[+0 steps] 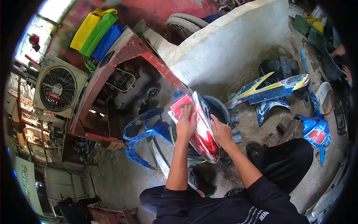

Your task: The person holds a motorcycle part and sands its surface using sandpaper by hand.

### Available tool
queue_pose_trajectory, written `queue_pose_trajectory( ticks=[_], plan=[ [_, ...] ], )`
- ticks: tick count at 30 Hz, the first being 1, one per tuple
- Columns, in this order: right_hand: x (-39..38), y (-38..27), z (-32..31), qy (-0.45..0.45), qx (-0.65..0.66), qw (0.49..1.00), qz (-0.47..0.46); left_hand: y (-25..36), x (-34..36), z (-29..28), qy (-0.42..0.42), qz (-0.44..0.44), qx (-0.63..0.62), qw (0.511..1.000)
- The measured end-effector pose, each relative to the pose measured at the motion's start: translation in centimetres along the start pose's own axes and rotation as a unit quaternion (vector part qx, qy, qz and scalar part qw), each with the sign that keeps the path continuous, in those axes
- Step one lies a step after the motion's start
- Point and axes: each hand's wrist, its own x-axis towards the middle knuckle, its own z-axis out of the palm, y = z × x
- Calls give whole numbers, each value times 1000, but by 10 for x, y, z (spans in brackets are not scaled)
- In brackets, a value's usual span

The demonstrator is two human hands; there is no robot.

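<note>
A red and white plastic body panel [203, 147] lies slanted over a dark round tub [218, 110] between my legs. My left hand [185, 123] presses on the panel's upper red part, fingers together over a small grey pad [186, 107]. My right hand [221, 130] grips the panel's right edge, partly hiding its fingers. Blue panels [141, 138] lie left of the tub, beside a long pale strip [159, 158].
A rusty red bench [164, 71] with a fan [56, 89] and coloured bags [89, 33] stands left. A white low wall [235, 41] is behind. More painted panels [268, 93] lie right, near grey blocks [283, 128]. Another person's hand [346, 72] shows at far right.
</note>
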Motion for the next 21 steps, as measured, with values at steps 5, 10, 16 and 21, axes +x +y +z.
queue_pose_trajectory(
  ticks=[5,10,16,21],
  plan=[
    [-9,-7,-6,-29,-17,998,56,24,-67,-15,-81,191,53,977],
    [-4,-2,-1,-7,-14,999,47,25,-47,-35,-124,196,77,970],
    [-2,-3,7,36,0,999,28,0,4,-24,-101,122,160,974],
    [2,9,1,88,185,977,65,18,-31,-31,-161,243,126,948]
  ],
)
